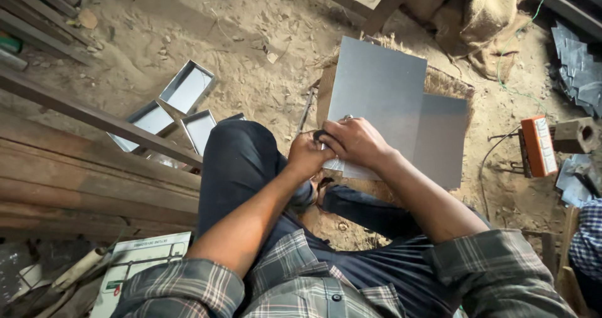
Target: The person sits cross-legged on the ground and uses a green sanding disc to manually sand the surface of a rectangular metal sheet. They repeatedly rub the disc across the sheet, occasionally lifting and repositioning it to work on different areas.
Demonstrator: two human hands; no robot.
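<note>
Left hand (307, 155): I see it fisted around a dark tool at the sheet's near edge.
Right hand (355, 141): pressed flat on the grey metal sheet (376, 86).
Sheet: at 12 o'clock from my hands, on the sandy floor (251, 61).
Metal trays (188, 86): 10 o'clock.

I see two metal sheets (382, 98) overlapping on the floor (207, 29) ahead of my knees, both hands meeting at their near edge. Open metal trays (188, 86) lie left, against wooden beams (81, 167); an orange box (538, 145) sits right.

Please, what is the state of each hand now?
Left hand: closed around a small dark tool.
Right hand: pressed on the flat grey metal sheet.
</note>
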